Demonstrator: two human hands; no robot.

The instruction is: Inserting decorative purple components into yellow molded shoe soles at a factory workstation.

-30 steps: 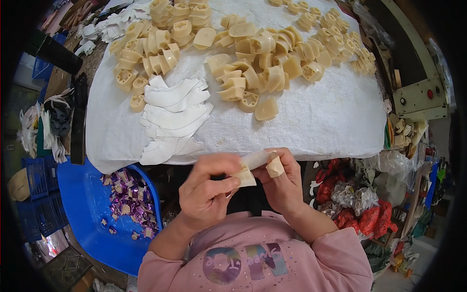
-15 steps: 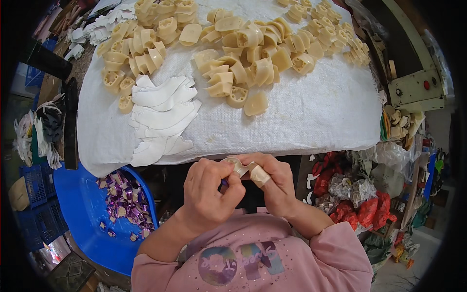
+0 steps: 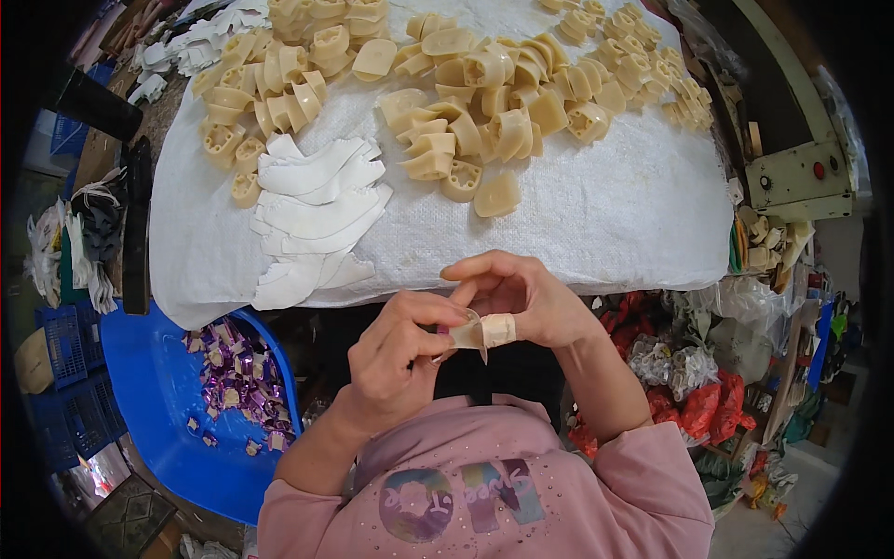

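Over my lap, my left hand (image 3: 396,349) pinches a small shoe heel (image 3: 466,336) between thumb and fingers. The heel's pale cupped end faces my right hand, and a sliver of purple shows by the left fingertips. My right hand (image 3: 549,303) is half curled with its fingers apart. Its thumb, wrapped in beige tape (image 3: 499,329), rests against the heel's rim. Beyond my hands, many bare beige heels (image 3: 507,130) lie heaped on a white woven sheet (image 3: 559,242). White cut pieces (image 3: 321,214) lie overlapped at the left of that sheet.
To my left stands a blue basin (image 3: 158,401) with purple, shiny-covered heels (image 3: 247,377) in it. Blue crates (image 3: 70,401) are at the far left. Red plastic bags (image 3: 708,410) sit on the right, below a pale machine (image 3: 805,177) with knobs.
My right hand has opened its fingers and lifted them away from the heel, leaving the thumb against it. The left hand keeps its pinch, and the heel has turned.
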